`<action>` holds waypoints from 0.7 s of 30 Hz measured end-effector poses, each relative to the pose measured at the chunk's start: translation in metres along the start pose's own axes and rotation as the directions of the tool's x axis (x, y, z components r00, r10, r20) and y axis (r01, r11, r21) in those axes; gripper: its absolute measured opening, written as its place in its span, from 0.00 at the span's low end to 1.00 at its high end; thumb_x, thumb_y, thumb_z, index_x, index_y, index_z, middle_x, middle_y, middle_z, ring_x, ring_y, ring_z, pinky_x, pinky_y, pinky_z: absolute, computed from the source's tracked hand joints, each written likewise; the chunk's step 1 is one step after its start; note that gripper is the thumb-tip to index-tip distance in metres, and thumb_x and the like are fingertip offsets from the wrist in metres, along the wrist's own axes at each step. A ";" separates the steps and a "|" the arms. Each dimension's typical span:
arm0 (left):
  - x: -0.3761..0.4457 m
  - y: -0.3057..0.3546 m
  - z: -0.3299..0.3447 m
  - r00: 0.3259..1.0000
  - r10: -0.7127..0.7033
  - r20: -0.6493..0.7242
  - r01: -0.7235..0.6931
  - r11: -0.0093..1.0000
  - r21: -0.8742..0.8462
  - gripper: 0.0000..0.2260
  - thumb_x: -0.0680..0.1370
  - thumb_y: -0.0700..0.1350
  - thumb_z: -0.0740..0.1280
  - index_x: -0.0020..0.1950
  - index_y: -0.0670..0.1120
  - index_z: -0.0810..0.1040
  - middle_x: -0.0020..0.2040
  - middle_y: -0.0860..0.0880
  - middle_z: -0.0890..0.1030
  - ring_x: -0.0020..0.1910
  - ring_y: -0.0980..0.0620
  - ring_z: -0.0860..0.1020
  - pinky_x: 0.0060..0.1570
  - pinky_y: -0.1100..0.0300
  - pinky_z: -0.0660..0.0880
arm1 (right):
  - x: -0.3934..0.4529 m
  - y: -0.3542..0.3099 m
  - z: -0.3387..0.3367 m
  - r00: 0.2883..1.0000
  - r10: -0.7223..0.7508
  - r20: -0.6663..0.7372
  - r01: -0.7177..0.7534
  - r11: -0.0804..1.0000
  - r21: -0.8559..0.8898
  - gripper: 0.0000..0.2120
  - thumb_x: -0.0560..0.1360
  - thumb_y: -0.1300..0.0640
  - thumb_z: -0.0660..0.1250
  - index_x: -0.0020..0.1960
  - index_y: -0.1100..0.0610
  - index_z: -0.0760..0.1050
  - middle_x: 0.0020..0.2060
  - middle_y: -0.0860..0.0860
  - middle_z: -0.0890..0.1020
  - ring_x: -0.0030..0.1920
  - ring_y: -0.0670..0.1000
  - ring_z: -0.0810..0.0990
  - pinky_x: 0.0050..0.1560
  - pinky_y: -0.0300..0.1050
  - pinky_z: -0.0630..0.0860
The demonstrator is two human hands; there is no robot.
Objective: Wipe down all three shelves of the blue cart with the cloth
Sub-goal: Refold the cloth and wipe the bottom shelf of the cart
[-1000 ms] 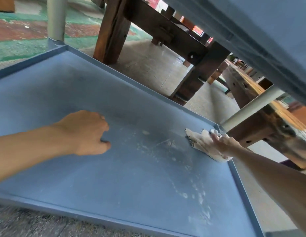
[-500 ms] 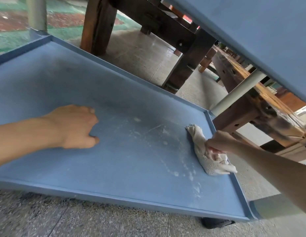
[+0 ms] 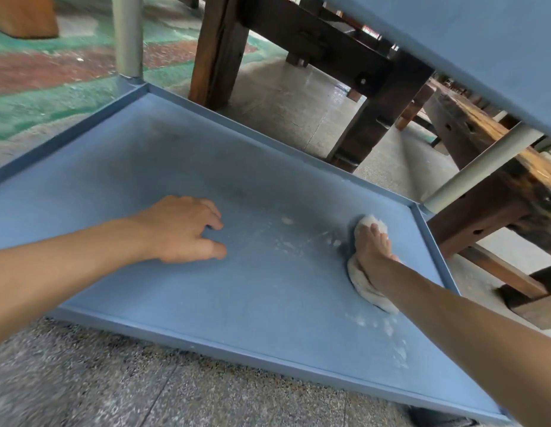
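A white cloth (image 3: 365, 285) is pressed flat against the bottom shelf (image 3: 206, 167) by the right hand (image 3: 374, 251); the left hand (image 3: 181, 229) is rested there, loosely curled, holding nothing.

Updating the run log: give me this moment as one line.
shelf: bottom shelf | right hand: pressing cloth near right rim | left hand: resting on shelf, empty | white residue: unwiped

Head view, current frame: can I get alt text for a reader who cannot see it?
A right hand presses a white cloth flat onto a blue cart shelf near its right rim, beside pale smears. The left hand rests on the shelf with fingers loosely curled, holding nothing. Wooden benches stand behind.
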State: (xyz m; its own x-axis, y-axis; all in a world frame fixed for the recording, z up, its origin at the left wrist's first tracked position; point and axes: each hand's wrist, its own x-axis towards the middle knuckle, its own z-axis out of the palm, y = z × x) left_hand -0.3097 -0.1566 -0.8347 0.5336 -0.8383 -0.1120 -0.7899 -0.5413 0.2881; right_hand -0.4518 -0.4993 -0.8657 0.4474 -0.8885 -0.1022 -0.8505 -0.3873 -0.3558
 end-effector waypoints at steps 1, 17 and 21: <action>0.001 0.001 -0.001 1.000 -0.018 0.009 0.018 1.000 0.000 0.39 0.63 0.70 0.53 0.63 0.48 0.80 0.69 0.55 0.73 0.68 0.52 0.72 0.66 0.56 0.68 | -0.004 -0.018 0.007 1.000 0.001 0.011 -0.002 1.000 0.017 0.25 0.84 0.50 0.42 0.79 0.54 0.58 0.80 0.55 0.60 0.79 0.58 0.58 0.78 0.63 0.52; -0.080 -0.158 -0.029 0.818 -0.551 -0.166 0.510 0.827 -0.236 0.28 0.79 0.64 0.52 0.73 0.50 0.67 0.71 0.45 0.70 0.69 0.41 0.68 0.70 0.46 0.64 | -0.108 -0.266 0.111 0.842 -0.442 0.309 0.430 0.896 0.112 0.38 0.81 0.39 0.51 0.84 0.51 0.40 0.84 0.50 0.43 0.83 0.54 0.42 0.80 0.56 0.41; -0.087 -0.157 -0.028 0.787 -0.617 -0.030 0.426 0.578 -0.696 0.32 0.76 0.71 0.47 0.76 0.58 0.64 0.71 0.61 0.69 0.72 0.56 0.69 0.73 0.61 0.59 | -0.147 -0.305 0.129 0.634 -0.682 0.363 0.703 0.705 0.098 0.40 0.80 0.36 0.55 0.84 0.51 0.43 0.84 0.50 0.48 0.82 0.60 0.53 0.80 0.56 0.53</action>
State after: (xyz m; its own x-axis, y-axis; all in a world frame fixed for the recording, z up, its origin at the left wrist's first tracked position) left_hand -0.2238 0.0028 -0.8436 0.9160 -0.3236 -0.2373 -0.0184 -0.6246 0.7807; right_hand -0.2224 -0.2189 -0.8619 0.9647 -0.2099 -0.1592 -0.2583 -0.8732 -0.4133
